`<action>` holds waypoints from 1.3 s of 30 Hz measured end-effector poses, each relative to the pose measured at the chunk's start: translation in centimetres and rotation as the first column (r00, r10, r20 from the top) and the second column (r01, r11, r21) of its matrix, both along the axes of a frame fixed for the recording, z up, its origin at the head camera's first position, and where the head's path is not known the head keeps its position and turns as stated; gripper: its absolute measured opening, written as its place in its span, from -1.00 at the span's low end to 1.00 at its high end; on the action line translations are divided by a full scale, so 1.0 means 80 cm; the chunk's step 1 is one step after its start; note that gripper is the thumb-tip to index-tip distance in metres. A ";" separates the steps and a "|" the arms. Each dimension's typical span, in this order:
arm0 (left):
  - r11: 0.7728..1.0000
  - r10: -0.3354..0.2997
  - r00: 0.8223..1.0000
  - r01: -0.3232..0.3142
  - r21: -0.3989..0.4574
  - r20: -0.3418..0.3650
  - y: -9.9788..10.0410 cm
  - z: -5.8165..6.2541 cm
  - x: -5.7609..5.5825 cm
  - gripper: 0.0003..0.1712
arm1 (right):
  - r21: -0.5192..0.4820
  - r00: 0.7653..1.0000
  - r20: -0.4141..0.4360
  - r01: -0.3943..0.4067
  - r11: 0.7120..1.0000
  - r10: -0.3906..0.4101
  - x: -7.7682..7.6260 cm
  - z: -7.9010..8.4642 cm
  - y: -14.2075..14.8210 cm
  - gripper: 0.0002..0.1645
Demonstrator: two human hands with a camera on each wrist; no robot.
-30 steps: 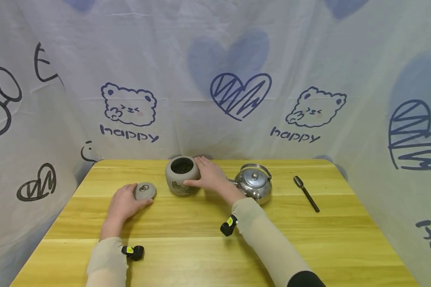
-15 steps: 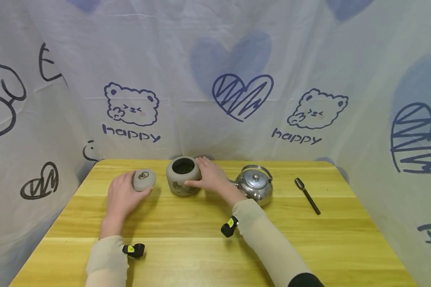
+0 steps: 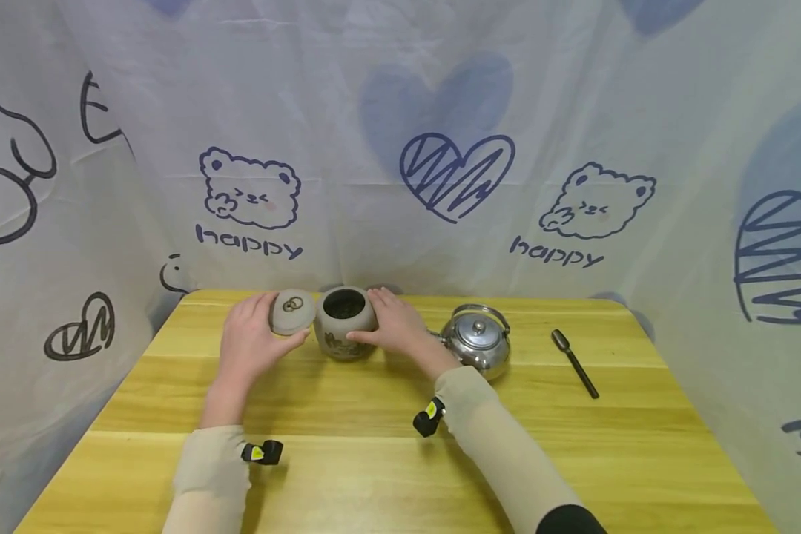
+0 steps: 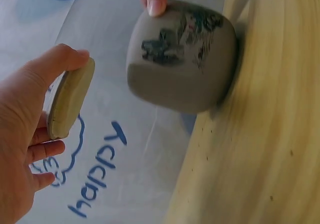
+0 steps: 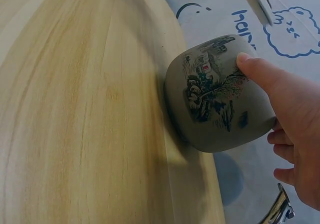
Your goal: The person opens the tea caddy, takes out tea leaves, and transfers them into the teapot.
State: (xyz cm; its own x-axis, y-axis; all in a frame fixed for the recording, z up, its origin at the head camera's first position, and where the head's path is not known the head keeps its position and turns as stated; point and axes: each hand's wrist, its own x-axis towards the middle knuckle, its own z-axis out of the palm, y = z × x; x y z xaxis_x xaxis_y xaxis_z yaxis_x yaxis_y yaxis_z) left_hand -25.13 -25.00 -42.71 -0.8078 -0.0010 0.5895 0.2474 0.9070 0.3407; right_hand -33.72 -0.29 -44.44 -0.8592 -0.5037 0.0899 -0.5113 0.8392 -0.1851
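My left hand [image 3: 250, 337] grips a round grey lid [image 3: 292, 311] by its edge, thumb on the near side and fingers on the far side. In the left wrist view the lid [image 4: 72, 99] is lifted off the table, its pale underside showing. Just to its right stands a grey ceramic jar [image 3: 344, 337], upright, its mouth uncovered and dark contents inside. A landscape picture decorates the jar's side, seen in the right wrist view. My right hand [image 3: 397, 326] holds the jar from the right, its thumb [image 5: 255, 69] on the painted front.
A shiny steel teapot [image 3: 477, 345] with a raised handle stands right of the jar, under and beside my right wrist. Farther right lies a dark spoon [image 3: 574, 363]. Printed cloth [image 3: 347, 148] hangs close behind the wooden table [image 3: 347, 460].
My left hand has raised the lid from the table and carried it right and away from me, up beside the jar's rim. My right hand stays on the jar.
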 end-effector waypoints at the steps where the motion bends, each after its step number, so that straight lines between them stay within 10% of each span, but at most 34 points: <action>1: 1.000 -0.011 1.000 0.011 -0.010 0.004 0.003 0.002 -0.002 -0.01 | 0.000 1.000 -0.005 0.002 1.000 -0.002 -0.001 0.000 0.000 0.25; 23: 0.993 -0.116 0.977 0.115 0.017 0.178 0.048 0.006 -0.058 0.07 | 0.011 1.000 -0.005 0.007 1.000 -0.007 -0.002 -0.001 0.000 0.25; 39: 0.991 -0.132 0.957 0.127 0.038 0.258 0.064 -0.002 -0.074 0.07 | -0.006 1.000 -0.012 0.011 1.000 -0.011 -0.002 -0.003 0.000 0.27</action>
